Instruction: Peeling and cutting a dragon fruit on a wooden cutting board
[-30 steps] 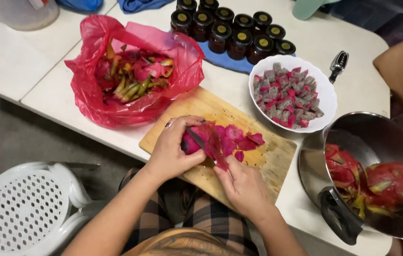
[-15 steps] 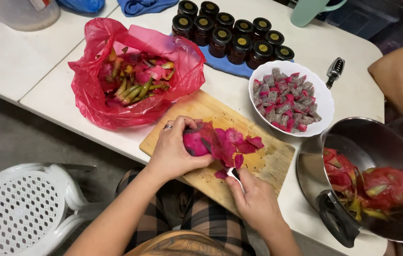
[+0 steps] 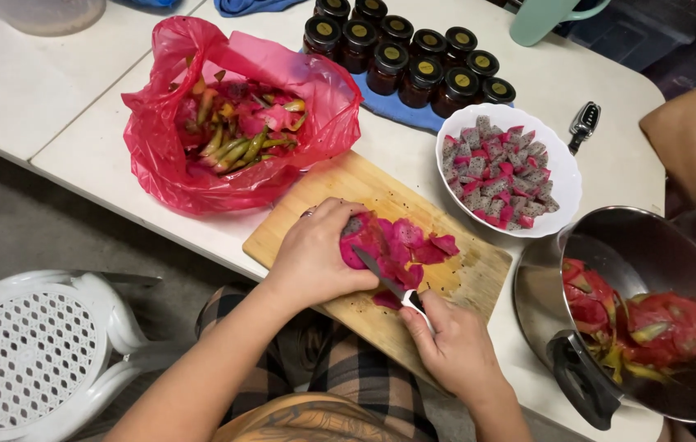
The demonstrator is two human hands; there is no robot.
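Your left hand (image 3: 313, 260) is cupped over the pink dragon fruit (image 3: 401, 245) on the wooden cutting board (image 3: 348, 184), pinning it from the left. Your right hand (image 3: 452, 348) is closed around a small knife (image 3: 381, 274), its blade laid against the fruit just beside your left fingers. Judging by the look, the flesh is soft, wet and slippery; hold it by the skin side, lightly.

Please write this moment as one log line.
left hand: holds pink fruit | right hand: knife cutting | on: cutting board
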